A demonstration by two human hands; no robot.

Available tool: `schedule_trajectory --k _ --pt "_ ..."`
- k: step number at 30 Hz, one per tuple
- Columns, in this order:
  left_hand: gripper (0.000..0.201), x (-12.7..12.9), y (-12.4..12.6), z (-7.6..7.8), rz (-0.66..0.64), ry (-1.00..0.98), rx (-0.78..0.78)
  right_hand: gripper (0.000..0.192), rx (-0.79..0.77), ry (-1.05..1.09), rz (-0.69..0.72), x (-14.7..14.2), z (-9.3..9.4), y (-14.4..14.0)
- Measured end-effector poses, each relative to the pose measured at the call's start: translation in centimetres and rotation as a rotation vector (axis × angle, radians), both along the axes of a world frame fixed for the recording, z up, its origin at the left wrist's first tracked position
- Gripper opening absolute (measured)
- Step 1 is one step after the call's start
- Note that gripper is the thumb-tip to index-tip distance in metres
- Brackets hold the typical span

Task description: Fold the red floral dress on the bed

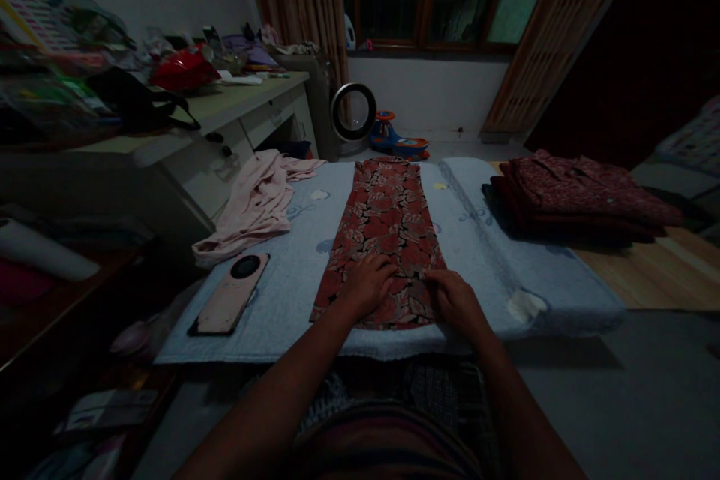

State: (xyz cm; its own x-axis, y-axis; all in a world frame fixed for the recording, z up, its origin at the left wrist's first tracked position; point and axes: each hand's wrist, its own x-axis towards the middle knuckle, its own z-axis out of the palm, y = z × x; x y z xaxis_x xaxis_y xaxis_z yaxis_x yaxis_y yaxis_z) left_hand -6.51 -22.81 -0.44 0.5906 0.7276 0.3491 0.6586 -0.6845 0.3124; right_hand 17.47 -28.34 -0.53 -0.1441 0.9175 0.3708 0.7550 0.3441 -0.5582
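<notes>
A red floral garment (388, 217), with dark and beige leaf patterns, lies flat in a long folded strip on the blue cloth-covered table (298, 315). It widens towards me; its exact kind cannot be told. My left hand (368, 285) rests on its near part, fingers slightly bent and laid over the fabric. At the garment's right edge, my right hand (455, 301) has thumb and forefinger brought together on the cloth. A pale pink garment (253, 202) lies crumpled at the table's left, and a phone (230, 296) with a round camera bump is nearer me.
Folded dark red clothes (579, 199) are stacked at the right, beside a bare wooden board (664, 270). A cluttered desk (225, 109) stands at the left. Beyond the table are a round bladeless fan (336, 114) and a blue-orange ride-on toy (394, 141).
</notes>
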Motion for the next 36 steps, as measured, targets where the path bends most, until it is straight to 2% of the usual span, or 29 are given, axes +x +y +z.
schedule_trajectory --k 2,6,11,16,21,23,26,31,36 --pt "0.029 0.0 0.0 0.2 0.002 0.018 0.008 0.035 0.016 -0.027 -0.005 -0.3 0.4 -0.5" --pt "0.025 0.6 -1.0 0.9 0.037 0.056 -0.001 0.007 -0.006 -0.136 0.016 -1.4 1.3 -1.7" --pt "0.036 1.8 -3.1 1.5 0.128 0.098 0.024 0.018 -0.037 -0.274 0.031 -2.6 1.5 -2.5" --pt "0.034 2.1 -3.7 1.2 0.167 0.071 0.072 0.011 -0.066 -0.342 0.015 -2.7 1.3 -2.4" --pt "0.021 2.6 -5.2 0.9 0.021 0.036 0.124 0.011 -0.103 -0.3 0.023 -2.3 0.7 -2.0" --pt "0.023 3.0 -6.0 0.5 -0.045 0.009 0.122 0.015 -0.124 -0.256 0.022 -2.2 0.5 -1.8" --pt "0.025 3.3 -6.7 0.0 -0.077 -0.038 0.108 0.02 -0.15 -0.179 0.008 -1.9 0.3 -1.6" --pt "0.032 2.5 -5.5 0.2 -0.039 -0.14 0.001 0.023 -0.226 -0.041 -0.029 -1.5 0.8 -1.5" --pt "0.036 -0.1 -3.0 1.7 0.116 -0.349 -0.166 0.028 -0.305 0.076 -0.073 -1.2 1.5 -1.6"
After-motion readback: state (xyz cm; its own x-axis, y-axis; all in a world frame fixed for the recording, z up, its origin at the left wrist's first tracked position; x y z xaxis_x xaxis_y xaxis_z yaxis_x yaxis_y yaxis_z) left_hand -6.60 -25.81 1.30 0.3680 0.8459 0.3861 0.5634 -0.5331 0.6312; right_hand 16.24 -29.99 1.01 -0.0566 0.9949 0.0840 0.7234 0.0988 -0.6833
